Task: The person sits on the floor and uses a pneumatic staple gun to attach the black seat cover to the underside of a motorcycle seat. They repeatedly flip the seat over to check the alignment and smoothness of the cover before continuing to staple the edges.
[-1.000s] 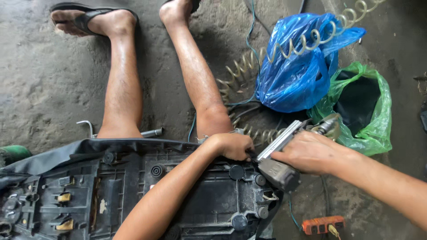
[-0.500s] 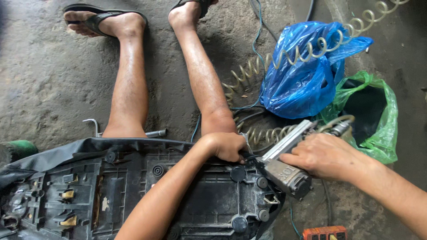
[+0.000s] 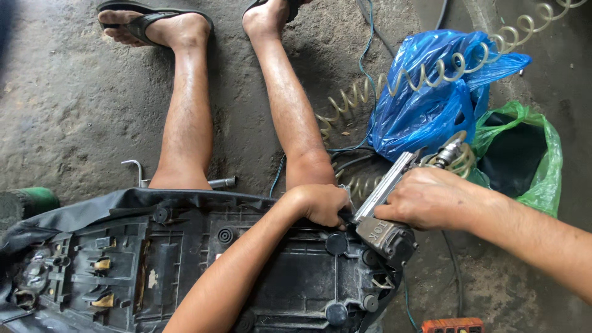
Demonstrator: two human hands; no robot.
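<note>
While the left hand (image 3: 322, 205) pinches the seat cover (image 3: 92, 206), the right hand (image 3: 425, 197) grips the stapler (image 3: 385, 213) beside it.

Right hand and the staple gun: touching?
Touching. The head view shows the right hand wrapped around the staple gun, fingers closed over its body.

My legs are stretched out on the concrete floor (image 3: 61, 111), flip-flop (image 3: 139, 21) on one foot. Blue plastic bag (image 3: 419, 111) sits right against a green plastic bag (image 3: 542, 166), coiled air hose (image 3: 444, 68) draped over the blue one. Bent metal tool (image 3: 137, 169) by my leg, green can (image 3: 28, 200) off at the edge.
</note>
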